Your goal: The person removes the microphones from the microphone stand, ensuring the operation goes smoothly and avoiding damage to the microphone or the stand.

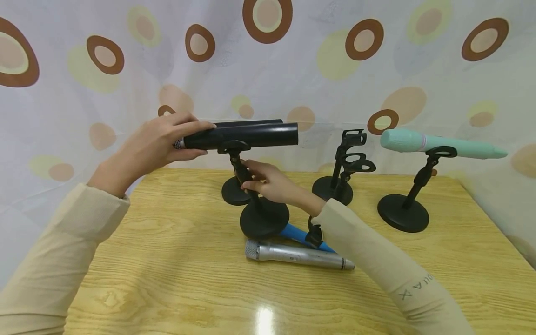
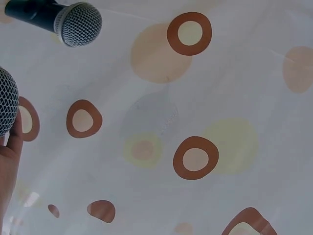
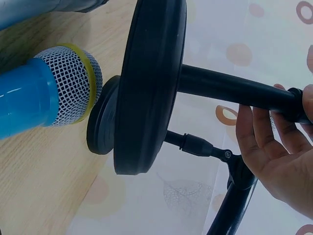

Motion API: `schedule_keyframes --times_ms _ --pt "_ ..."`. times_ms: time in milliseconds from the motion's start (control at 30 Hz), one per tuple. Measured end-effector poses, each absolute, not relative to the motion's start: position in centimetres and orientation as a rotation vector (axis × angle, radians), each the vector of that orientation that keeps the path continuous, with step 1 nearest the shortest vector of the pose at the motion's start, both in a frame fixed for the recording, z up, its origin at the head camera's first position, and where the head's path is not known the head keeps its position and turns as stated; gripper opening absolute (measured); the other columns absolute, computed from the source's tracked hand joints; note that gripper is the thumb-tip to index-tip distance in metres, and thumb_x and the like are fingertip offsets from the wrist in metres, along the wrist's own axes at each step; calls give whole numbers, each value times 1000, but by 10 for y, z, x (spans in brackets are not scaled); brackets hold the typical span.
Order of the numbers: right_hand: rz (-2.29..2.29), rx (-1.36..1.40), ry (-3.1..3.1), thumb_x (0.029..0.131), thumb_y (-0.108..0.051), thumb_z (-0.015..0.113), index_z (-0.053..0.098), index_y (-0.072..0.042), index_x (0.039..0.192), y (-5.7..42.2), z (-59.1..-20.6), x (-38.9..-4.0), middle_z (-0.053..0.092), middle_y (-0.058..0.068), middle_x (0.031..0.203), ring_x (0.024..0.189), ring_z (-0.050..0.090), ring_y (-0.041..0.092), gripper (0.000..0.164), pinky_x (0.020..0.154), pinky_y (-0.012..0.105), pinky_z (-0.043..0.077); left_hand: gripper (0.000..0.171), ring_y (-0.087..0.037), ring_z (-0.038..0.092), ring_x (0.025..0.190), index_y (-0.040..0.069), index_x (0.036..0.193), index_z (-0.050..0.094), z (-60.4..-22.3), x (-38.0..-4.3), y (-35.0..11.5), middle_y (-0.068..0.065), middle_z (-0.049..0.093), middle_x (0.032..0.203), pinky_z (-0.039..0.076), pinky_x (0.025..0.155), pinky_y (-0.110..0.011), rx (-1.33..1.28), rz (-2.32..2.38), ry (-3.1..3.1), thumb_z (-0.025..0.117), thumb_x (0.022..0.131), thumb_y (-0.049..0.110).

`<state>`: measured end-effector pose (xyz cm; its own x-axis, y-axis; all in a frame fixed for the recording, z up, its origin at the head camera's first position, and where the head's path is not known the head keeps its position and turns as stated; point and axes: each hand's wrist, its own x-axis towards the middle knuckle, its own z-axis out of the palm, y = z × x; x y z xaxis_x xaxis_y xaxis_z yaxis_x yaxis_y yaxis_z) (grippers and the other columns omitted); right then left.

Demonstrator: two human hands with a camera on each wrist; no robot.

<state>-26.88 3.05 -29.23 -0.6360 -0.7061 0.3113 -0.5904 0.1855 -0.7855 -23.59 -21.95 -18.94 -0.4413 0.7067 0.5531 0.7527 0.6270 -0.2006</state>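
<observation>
My left hand (image 1: 165,139) grips a black microphone (image 1: 255,135) close to its grille, with the thumb below and the fingers over the top. That microphone lies sideways in the clip of a black desk stand (image 1: 264,218). Around the stand's pole curl the fingers of my right hand (image 1: 272,181); the right wrist view shows its round base (image 3: 151,88) side-on. A second black microphone (image 2: 78,24) sits just behind, on another stand (image 1: 234,191). In the left wrist view the held microphone's grille (image 2: 7,103) shows at the left edge beside my fingers.
A silver microphone (image 1: 299,256) lies on the wooden table (image 1: 176,270), with a blue microphone (image 3: 29,98) behind it, partly covered by the stand. Stands with bare clips (image 1: 356,164) are right of centre. A mint-green microphone (image 1: 444,143) rests on a stand (image 1: 403,213) farther right. Patterned cloth hangs behind.
</observation>
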Motion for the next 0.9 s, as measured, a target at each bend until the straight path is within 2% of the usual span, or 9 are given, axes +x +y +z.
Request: schedule_keyframes --times_ms 300,600,800,900 --pt "-1469 -1288 2272 90 -1 52 41 1 133 37 -286 -264 56 22 121 97 63 29 44 77 33 53 52 -18 54 69 16 122 59 -187 -235 -217 -6 59 95 45 60 -33 -1146 -111 -2246 76 73 22" --pt "-1453 -1294 2271 90 -1 52 46 2 127 41 -286 -266 59 22 114 90 64 28 38 73 33 52 50 -18 55 69 16 121 59 -186 -235 -216 -6 60 95 45 59 -33 -1140 -112 -2261 76 73 23" --pt "-1415 -1316 2304 90 -3 52 46 -1 128 45 -286 -268 62 20 109 82 63 31 39 67 29 49 50 -17 55 69 16 120 59 -186 -235 -215 -5 60 95 44 60 -33 -1138 -129 -2272 76 73 22" --pt "-1402 -1320 2323 90 -3 53 46 -1 129 47 -285 -268 61 20 110 82 64 28 40 68 28 49 50 -17 54 70 16 120 59 -185 -235 -215 -5 60 95 44 60 -33 -1144 -136 -2267 76 73 21"
